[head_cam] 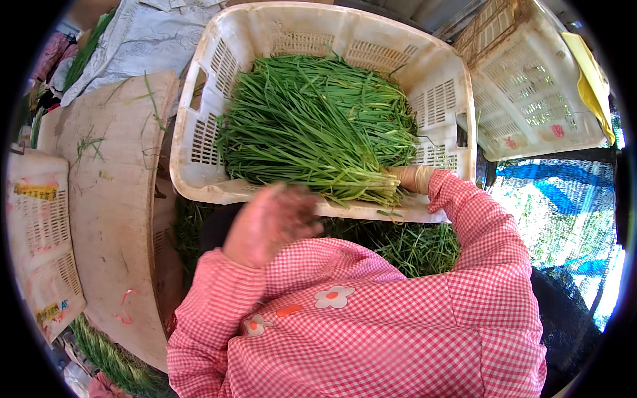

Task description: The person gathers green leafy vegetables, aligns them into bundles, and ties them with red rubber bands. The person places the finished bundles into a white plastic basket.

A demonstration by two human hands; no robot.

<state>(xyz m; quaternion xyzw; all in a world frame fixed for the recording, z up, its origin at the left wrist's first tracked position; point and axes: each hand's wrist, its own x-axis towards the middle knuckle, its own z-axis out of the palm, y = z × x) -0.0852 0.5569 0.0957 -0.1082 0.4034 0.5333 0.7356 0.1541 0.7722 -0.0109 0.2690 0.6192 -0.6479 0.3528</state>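
Observation:
A large white plastic crate [318, 15] with slotted walls stands before me, holding many long green leaves, which look like garlic chives [308, 109]. My right hand [410, 178], with a pale band around the wrist, is at the cut stem ends of a bundle [358, 186] near the crate's front right. Leaves and stems hide its fingers, so its grip cannot be made out. Blurred by motion, my left hand [278, 219] is raised over the crate's near rim, left of the stem ends. Whether its fingers hold anything cannot be told.
At left is a wooden board [109, 214] with loose leaves and a pink tie on it. A white crate [42, 239] stands beyond it, and another leans at the right [527, 84]. Loose greens [413, 246] lie below the near rim. Part of another person shows at far left.

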